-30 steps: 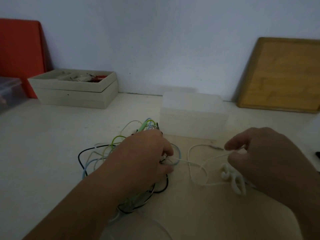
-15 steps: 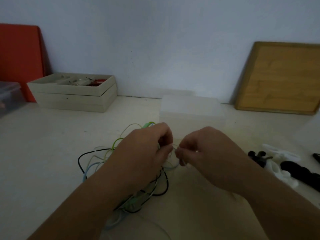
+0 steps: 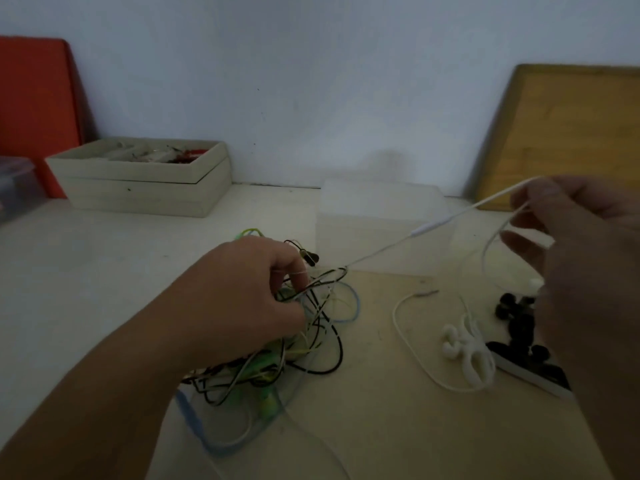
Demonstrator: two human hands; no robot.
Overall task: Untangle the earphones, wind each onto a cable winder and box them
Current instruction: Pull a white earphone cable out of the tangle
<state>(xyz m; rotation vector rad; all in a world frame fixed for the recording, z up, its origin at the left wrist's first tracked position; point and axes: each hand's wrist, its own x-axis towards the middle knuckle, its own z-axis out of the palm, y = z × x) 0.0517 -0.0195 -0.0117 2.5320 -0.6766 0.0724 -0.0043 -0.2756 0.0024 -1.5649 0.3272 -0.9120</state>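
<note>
Since half a second ago the right hand point(image 3: 585, 265) has swung away from the left hand point(image 3: 242, 299), up and out past the right end of the clear box point(image 3: 377, 216). It is blurred, yet its thumb and fingers look pinched on the white cord point(image 3: 429, 227), with a slack loop of the same cord hanging under them. The left hand sits low, in front of the box's left corner. Its fingers curl down into the tangle point(image 3: 322, 327) of black, green and blue earphone wires and hold it to the table.

Between the two hands the white cord is drawn straight. Its long axis runs from the tangle's far edge, just beside the left fingertips, slantwise up across the front of the box to the right hand. So the snag lies at the left-hand end of that line, and the left hand is much the nearer to it. Loosening it probably falls to those fingers.

More white cord lies loose in front of the box's right corner, curving beside the white winder point(image 3: 465, 351). The black winders point(image 3: 519, 327) are just to its right.
</note>
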